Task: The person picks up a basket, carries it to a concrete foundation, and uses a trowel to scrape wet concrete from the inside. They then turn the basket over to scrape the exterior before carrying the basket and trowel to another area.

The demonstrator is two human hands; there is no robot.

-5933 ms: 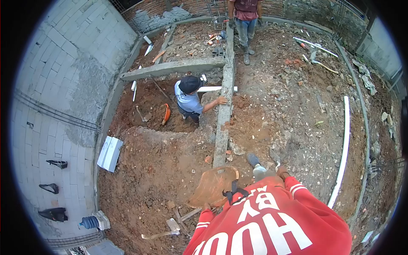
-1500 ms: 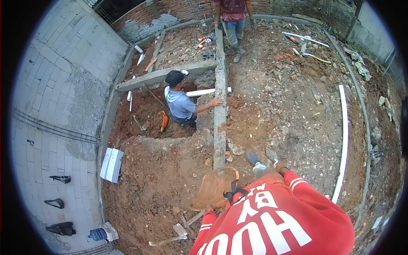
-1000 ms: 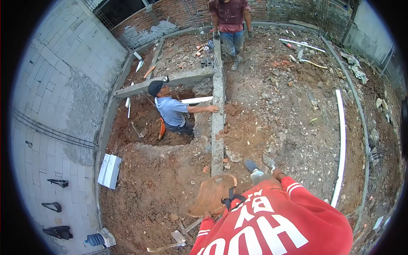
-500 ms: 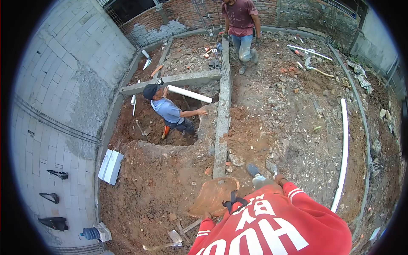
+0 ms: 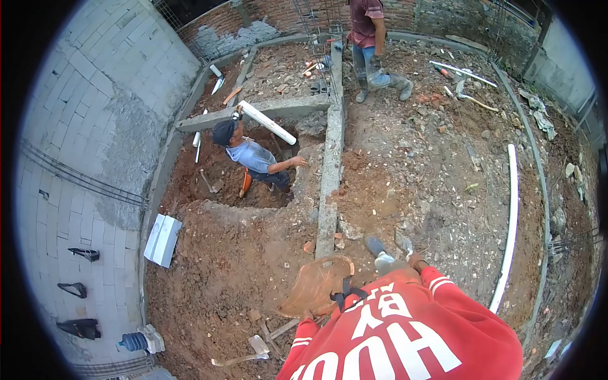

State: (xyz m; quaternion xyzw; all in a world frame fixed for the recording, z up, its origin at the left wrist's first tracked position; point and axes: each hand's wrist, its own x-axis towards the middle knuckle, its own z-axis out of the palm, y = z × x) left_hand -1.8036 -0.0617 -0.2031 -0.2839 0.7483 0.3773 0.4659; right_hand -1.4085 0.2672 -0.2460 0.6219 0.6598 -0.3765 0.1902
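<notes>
My right hand (image 5: 416,261), below the red sleeve, is closed on what looks like a trowel (image 5: 403,241), its grey blade pointing away from me over the rubble. My left hand (image 5: 307,315) is at the near rim of a shallow, mud-stained orange basin (image 5: 315,285), with its fingers seemingly curled over the edge. The basin lies tilted on the soil, left of my boot (image 5: 376,246). A dark strap (image 5: 347,294) hangs from my chest over its right side. A hoe-like tool (image 5: 258,346) rests on the ground left of my left hand.
A concrete beam (image 5: 330,183) runs ahead of me. Left of it, a person in a blue shirt (image 5: 252,155) stands in a pit, steadying a white pipe (image 5: 268,123). Another person (image 5: 368,38) is at the back. A long white pipe (image 5: 512,215) lies at right.
The white pipe by the person in the pit has shifted left and tilted more steeply. The person at the back has stepped right. My hands stay nearly in place.
</notes>
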